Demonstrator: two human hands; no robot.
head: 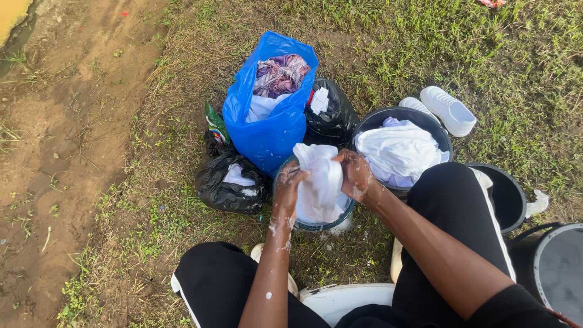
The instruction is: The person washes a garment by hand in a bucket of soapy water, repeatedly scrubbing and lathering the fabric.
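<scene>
Two hands: both soapy and clenched on one white cloth, the left hand (pixel 289 182) gripping its left edge and the right hand (pixel 354 174) its right edge.
Nearest: the person sat low, knees in black trousers to left and right, a white seat edge (pixel 340 297) between them.
White cloth (pixel 320 176): bunched and held up over a small blue-rimmed basin (pixel 316 223) on the grass just beyond the knees; it looked mid-wash, not yet wrung.
Right, a little farther: a dark bucket (pixel 376 118) held a heap of white laundry (pixel 398 152), touching the basin's side; whether it was washed I could not tell.
Far right: two more dark tubs (pixel 510 194), partly out of view.
Left: a black bag (pixel 228 182) with pale cloth showing.
Farther: an open blue bag (pixel 270 121) full of mixed clothes, seemingly unwashed, and a second black bag (pixel 334 118) behind it.
Farthest: white shoes (pixel 448 109) on grass; bare mud at far left.
</scene>
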